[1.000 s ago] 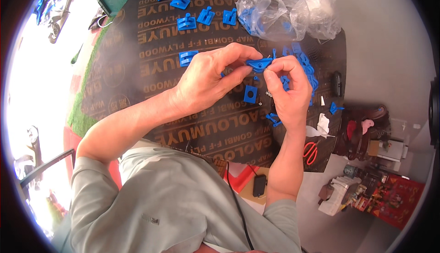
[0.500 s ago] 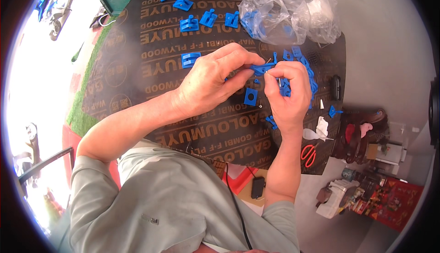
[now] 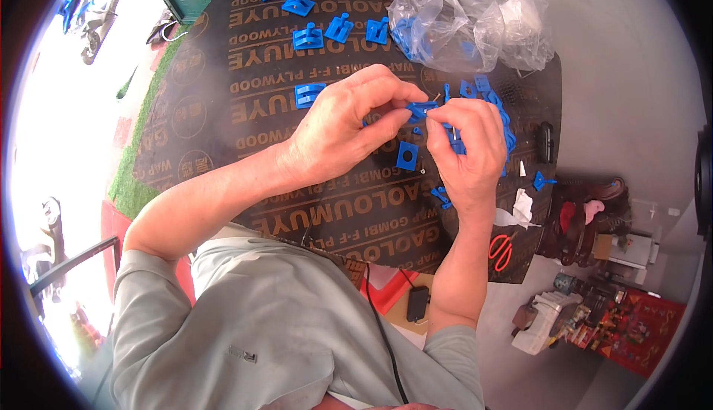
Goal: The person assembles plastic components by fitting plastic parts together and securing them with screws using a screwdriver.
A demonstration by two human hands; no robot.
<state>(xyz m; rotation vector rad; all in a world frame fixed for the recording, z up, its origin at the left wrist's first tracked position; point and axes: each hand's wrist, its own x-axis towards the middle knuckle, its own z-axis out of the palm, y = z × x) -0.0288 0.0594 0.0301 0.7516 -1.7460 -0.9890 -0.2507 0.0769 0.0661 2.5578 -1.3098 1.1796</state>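
Both hands meet over the middle of the dark board: left hand and right hand pinch the same small blue plastic part between fingertips, just above the board. Square blue piece with a hole lies right under them. More blue parts scattered toward the far edge. Crumpled clear plastic bag far right, blue bits inside. Red-handled scissors at the near right edge. Board carries repeating rows of tan print.
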